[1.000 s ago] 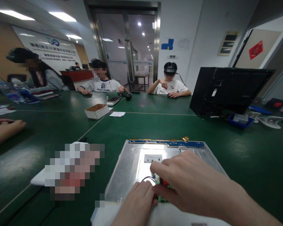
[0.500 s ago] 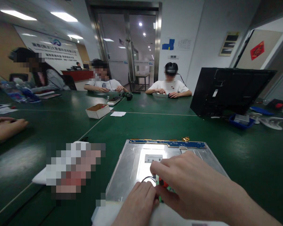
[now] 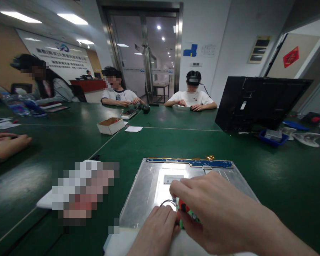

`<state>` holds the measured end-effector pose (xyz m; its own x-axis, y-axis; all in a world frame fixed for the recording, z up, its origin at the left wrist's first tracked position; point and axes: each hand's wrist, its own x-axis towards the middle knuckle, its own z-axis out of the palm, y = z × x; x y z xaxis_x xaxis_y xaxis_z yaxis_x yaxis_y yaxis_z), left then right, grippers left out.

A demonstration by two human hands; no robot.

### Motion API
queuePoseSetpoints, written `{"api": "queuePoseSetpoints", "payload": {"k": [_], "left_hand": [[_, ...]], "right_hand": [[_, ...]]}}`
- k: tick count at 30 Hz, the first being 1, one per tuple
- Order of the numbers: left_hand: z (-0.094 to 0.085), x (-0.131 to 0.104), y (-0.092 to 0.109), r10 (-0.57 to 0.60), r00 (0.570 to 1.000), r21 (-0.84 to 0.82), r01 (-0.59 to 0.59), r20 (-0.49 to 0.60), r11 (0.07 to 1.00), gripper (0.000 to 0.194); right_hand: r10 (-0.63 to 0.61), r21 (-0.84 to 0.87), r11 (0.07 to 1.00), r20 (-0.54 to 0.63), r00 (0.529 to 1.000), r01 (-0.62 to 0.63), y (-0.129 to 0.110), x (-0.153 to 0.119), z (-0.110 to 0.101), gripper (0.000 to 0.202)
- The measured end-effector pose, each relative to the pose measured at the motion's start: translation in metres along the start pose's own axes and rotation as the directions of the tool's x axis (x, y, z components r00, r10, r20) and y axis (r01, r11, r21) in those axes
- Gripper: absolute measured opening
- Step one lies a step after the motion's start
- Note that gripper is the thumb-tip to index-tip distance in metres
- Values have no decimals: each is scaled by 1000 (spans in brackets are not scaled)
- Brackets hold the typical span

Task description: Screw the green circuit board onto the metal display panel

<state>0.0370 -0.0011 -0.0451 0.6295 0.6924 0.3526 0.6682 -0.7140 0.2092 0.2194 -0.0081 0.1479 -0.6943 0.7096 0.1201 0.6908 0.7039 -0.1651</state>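
Note:
A flat metal-backed display panel (image 3: 138,199) lies on the green table in front of me, with a narrow blue circuit board (image 3: 173,163) along its far edge. On its near half sits a small green circuit board (image 3: 181,224), mostly covered by my hands. My left hand (image 3: 160,225) is closed, its fingertips holding the board's left side beside a black wire (image 3: 167,202). From above, my right hand (image 3: 213,209) pinches a small red-and-black piece (image 3: 183,206) at the board between thumb and curled fingers. The piece's lower end is hidden.
To the left lies a white packet (image 3: 46,199), partly blurred. Beyond are a small open box (image 3: 111,127), a white paper (image 3: 133,129) and a phone (image 3: 129,113). A black monitor (image 3: 258,103) and blue tray (image 3: 273,138) stand right. Several people sit around the table; a co-worker's hands (image 3: 12,145) rest left.
My right thumb and fingers have shifted slightly, so more of the red-and-black piece and green board shows. My left hand stays put. A person across the table has straightened a little.

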Motion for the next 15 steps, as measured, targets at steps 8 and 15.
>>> {"api": "queuePoseSetpoints", "payload": {"k": [8,15], "left_hand": [[-1,-1,-2,-14,998,-30,16,68,999,21],[-10,1,0,-92,978,-91,111,187,990,23]], "right_hand": [[10,-15,1000,-9,1000,-10,0,-2,1,7],[9,6,1000,4,1000,-9,0,-2,-1,11]]}}
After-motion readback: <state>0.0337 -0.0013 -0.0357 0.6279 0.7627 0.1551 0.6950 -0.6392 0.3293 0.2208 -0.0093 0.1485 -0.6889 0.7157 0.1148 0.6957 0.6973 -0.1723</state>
